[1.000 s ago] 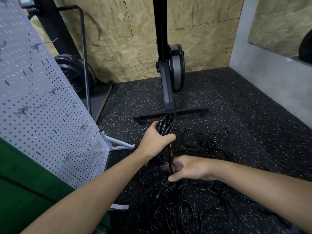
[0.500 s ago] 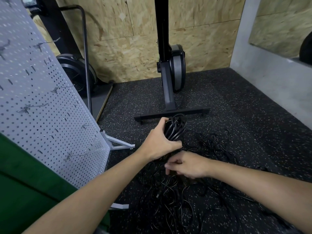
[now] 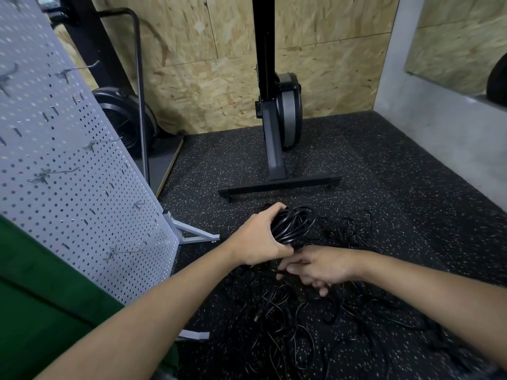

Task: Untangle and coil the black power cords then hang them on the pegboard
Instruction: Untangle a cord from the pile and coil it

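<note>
The left hand (image 3: 260,238) grips a coiled black cord (image 3: 295,224) while the right hand (image 3: 322,267) pinches a loose strand (image 3: 270,272) above the tangled cords (image 3: 288,311).

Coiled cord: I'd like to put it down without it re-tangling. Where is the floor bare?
Bare floor lies between the pegboard's white foot and the black stand base, and again right of that base toward the grey wall. Crowded: the tangled cords cover the near floor from the coil rightward.
</note>
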{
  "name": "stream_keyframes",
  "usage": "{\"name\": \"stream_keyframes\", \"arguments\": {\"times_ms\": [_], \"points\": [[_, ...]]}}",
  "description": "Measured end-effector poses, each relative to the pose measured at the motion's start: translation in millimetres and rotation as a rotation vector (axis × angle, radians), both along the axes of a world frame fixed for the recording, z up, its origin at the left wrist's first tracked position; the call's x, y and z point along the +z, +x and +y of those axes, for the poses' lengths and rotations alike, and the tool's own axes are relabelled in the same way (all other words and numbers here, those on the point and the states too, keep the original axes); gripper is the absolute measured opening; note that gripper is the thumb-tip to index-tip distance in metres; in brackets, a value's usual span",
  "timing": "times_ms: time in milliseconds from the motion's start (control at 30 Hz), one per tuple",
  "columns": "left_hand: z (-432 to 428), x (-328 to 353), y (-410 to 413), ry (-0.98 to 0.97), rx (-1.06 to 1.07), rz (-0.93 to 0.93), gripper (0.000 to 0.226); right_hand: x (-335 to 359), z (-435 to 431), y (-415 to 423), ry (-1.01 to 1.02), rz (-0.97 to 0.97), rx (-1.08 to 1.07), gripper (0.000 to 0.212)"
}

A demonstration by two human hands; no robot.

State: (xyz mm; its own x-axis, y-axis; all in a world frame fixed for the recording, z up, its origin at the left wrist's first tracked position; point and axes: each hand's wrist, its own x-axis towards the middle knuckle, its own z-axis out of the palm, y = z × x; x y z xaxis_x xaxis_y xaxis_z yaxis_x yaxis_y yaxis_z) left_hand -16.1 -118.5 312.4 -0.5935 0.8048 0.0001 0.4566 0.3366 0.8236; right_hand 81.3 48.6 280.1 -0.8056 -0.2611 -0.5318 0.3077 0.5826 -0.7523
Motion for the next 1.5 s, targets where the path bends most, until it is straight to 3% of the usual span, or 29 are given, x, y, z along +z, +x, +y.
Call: {"name": "stream_keyframes", "arguments": {"times_ms": [67,167,300,467,600,733,800,900,1000,1133,1233,1333,1500], "points": [[-0.2,-2.4,1.3,0.007,0.000,-0.041,0.044,0.5,-0.7,-5.7,-0.084,-0.015,-0.093,0.026],[-1.5,-9.8,0.8,-0.019,-0.015,-0.101,0.046,5.9,7.8,-7.3,-0.405,-0.122,-0.257,0.029],[-1.3,-11.1,-1.3,0.035,0.046,-0.279,0.048,12.8,17.9,-2.9,-0.447,-0.055,-0.249,0.045],[-3.4,-0.4,-4.3,-0.045,-0.016,-0.327,0.050,20.1,22.2,-1.7,-0.494,0.004,-0.221,0.060],[-2.3,-3.8,-2.7,-0.177,-0.046,-0.354,0.053,15.4,14.1,-2.6,-0.415,0.117,-0.172,0.053],[-8.0,-0.6,-9.4,-0.213,0.015,-0.395,0.030,13.0,12.3,-7.4,-0.338,0.161,-0.472,0.046],[-10.2,1.7,-12.3,-0.178,0.022,-0.370,0.028,16.1,17.7,-6.1,-0.224,0.046,-0.369,0.033],[-15.6,2.3,-22.7,-0.129,0.090,-0.317,0.030,11.0,33.6,-3.2,-0.007,-0.050,-0.123,0.039],[-21.1,1.2,-31.8,-0.070,0.196,-0.318,0.031,6.4,51.7,-0.1,-0.103,-0.117,-0.134,0.026],[-23.6,-2.5,-30.1,-0.089,0.205,-0.419,0.030,4.0,64.6,-1.1,-0.185,0.065,-0.285,0.025],[-22.6,-5.6,-27.5,-0.144,0.118,-0.422,0.038,10.4,63.0,-5.2,-0.059,0.228,-0.176,0.028],[-20.1,-8.6,-22.6,-0.151,0.070,-0.413,0.028,15.8,53.4,-7.2,0.022,0.245,-0.038,0.027],[-10.1,-3.3,-12.5,-0.181,0.010,-0.365,0.027,10.9,36.4,-14.8,0.028,0.315,-0.111,0.032]]}}
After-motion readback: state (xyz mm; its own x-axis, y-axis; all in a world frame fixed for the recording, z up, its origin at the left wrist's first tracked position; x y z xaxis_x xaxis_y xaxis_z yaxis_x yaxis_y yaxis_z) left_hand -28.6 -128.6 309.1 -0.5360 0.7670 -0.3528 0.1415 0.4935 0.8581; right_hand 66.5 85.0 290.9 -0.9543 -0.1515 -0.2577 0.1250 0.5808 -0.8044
